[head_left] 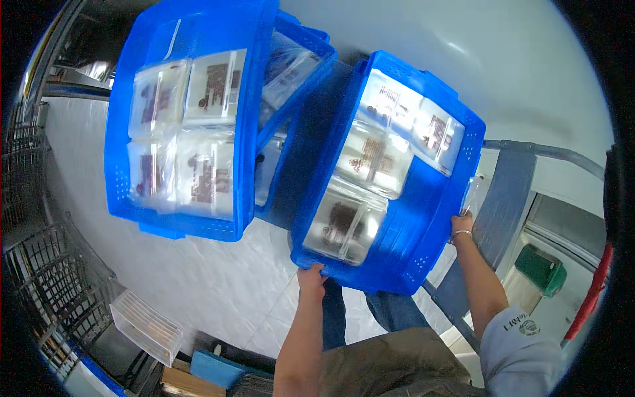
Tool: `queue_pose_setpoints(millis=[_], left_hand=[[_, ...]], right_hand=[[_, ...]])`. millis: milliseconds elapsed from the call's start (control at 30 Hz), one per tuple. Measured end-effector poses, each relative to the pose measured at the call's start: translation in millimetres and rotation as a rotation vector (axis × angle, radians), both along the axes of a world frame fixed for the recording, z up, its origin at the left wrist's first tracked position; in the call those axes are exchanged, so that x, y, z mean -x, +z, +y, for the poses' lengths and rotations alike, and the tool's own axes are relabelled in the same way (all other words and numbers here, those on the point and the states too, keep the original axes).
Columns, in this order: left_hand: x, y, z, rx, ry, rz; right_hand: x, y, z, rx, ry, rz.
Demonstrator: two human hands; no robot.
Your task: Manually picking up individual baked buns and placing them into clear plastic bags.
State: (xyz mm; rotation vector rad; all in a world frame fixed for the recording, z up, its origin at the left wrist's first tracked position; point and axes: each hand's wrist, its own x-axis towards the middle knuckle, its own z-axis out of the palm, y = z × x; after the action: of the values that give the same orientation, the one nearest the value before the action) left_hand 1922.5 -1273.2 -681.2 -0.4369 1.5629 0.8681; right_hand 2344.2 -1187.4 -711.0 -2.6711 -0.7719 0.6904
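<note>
A blue plastic crate (pixel 413 231) sits in front of me, turned at an angle. In it lie clear-wrapped packets (pixel 374 159) with brown print, along its left and far sides. My left hand (pixel 312 281) is closed on the crate's near rim, close to the left corner. At the right wall, my right hand (pixel 463 225) has its fingers closed at the crate's edge. A clear plastic packet (pixel 473 193) shows just beyond that hand; I cannot tell whether the fingers also hold it. Parts of both hands' fingers are hidden.
Another blue crate (pixel 246 178) with similar packets stands at left, above further blue crates (pixel 311 59). A grey metal-framed cart (pixel 506 192) is at right. Black wire baskets (pixel 46 278) and a clear bin (pixel 147 324) line the left. A green container (pixel 541 270) sits at right.
</note>
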Motion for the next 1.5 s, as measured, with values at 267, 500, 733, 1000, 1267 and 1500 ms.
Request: queue_pose_setpoints(millis=[267,500,733,1000,1267,1500], left_hand=[[3.2,-6.4,1.1,0.036,-0.017,0.05],[14.2,-15.8,-9.1,-0.01,0.003,0.019],[5.7,-8.1,-11.8,-0.079,-0.021,0.009],[18.8,-18.7,-10.8,-0.017,-0.025,0.015],[14.6,-9.2,-3.2,0.022,-0.002,0.096],[27.0,-17.2,-8.6,0.055,-0.022,0.072]], right_hand=[[13.0,-3.9,-3.3,0.029,0.04,-0.137],[35.0,1.7,4.4,-0.059,0.069,-0.143],[-3.2,-10.9,-10.9,-0.146,0.056,-0.092],[29.7,-0.4,7.0,-0.047,0.08,-0.13],[44.5,21.1,24.7,0.113,0.258,-0.175],[117.3,49.9,9.9,-0.037,0.245,-0.386]])
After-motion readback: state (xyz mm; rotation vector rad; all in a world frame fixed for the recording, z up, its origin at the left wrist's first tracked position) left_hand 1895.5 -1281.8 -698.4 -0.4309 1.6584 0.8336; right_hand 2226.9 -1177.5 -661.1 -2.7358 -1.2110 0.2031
